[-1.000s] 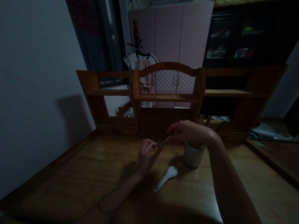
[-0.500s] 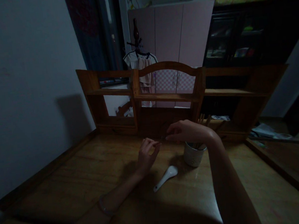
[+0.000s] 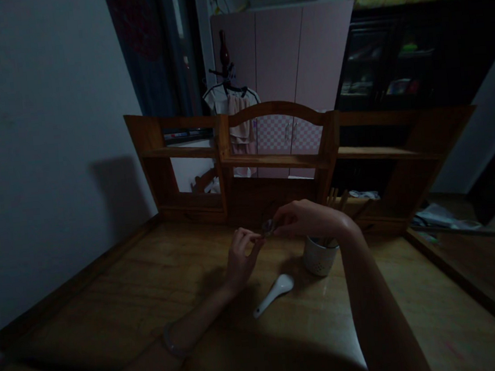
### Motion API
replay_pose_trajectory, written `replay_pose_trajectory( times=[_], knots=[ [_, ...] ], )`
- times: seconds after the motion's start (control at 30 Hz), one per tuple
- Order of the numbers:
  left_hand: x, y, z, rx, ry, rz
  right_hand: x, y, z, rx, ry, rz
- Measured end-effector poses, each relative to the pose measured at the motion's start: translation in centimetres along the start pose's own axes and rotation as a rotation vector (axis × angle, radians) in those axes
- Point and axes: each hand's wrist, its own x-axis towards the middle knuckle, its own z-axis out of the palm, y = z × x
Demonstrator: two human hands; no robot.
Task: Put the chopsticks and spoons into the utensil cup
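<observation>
Above the desk my two hands meet at a small, round, shiny thing (image 3: 268, 227), too dark and blurred to name. My right hand (image 3: 298, 218) reaches in from the right, wrist bent, its fingertips closed on the thing's right side. From the left, my left hand (image 3: 242, 257) pinches at its lower left edge with thumb and finger. A white soup spoon (image 3: 275, 293) lies on the desk below the hands, bowl toward the back right. Under my right wrist stands a pale pot (image 3: 320, 257) with several chopsticks (image 3: 338, 199) upright in it.
The wooden desk (image 3: 152, 282) ends in a low wooden shelf unit (image 3: 278, 160) at the back. A wall (image 3: 50, 140) borders it on the left. Farther off are a pink wardrobe (image 3: 278, 54), clothes on a stand (image 3: 237, 107) and a dark cabinet (image 3: 380, 62).
The small shiny thing has turned, so its round face shows between my fingers where only a thin edge showed before. Both hands have barely moved. The spoon and the pot stay put.
</observation>
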Motion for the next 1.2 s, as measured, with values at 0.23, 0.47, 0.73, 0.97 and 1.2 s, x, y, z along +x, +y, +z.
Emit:
replay_pose_trajectory(
  times=[0.23, 0.47, 0.73, 0.97, 1.2],
  knots=[
    [0.1, 0.1, -0.1, 0.007, 0.000, 0.015, 0.3, 0.1, 0.4, 0.017, -0.026, -0.019],
    [0.0, 0.1, -0.2, 0.014, -0.015, 0.005, 0.4, -0.1, 0.6, 0.029, -0.032, -0.008],
    [0.0, 0.4, -0.3, 0.009, -0.021, 0.005, 0.6, -0.7, 0.6, 0.016, -0.061, -0.034],
    [0.0, 0.4, -0.2, 0.014, -0.013, 0.032, 0.8, -0.7, 0.7, -0.028, 0.005, -0.030],
    [0.1, 0.4, -0.2, 0.013, -0.005, 0.057, 1.0, -0.5, 1.0, 0.030, 0.011, -0.068]
  ],
)
